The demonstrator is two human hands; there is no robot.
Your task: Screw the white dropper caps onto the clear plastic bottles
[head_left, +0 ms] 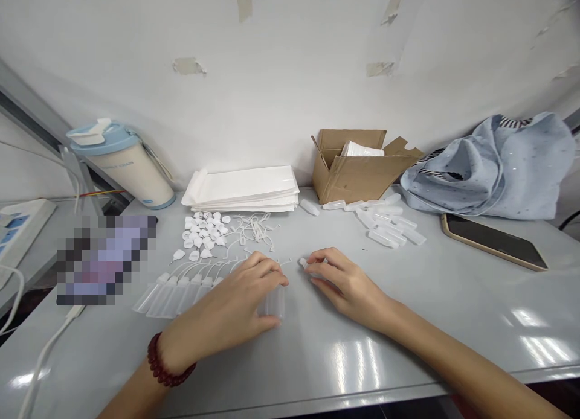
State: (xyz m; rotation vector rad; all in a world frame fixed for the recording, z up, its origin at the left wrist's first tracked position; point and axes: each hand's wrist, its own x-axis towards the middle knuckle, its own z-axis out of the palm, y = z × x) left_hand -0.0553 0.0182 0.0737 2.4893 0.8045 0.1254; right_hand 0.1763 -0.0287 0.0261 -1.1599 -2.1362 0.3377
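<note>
While clasping end bottles (276, 301) in left fingers (277, 279), pinching another bottle (303, 262) in right fingers (319, 268); seemingly aligning the row (168, 297), needing steady placement.

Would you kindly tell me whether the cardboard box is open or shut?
Open: the box has raised flaps, with white contents showing.

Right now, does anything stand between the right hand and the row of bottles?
Yes, partly: the left hand arches over part of the row of bottles, thumb and fingers about the end facing the right hand. A thin strap pokes into the gap.
</note>
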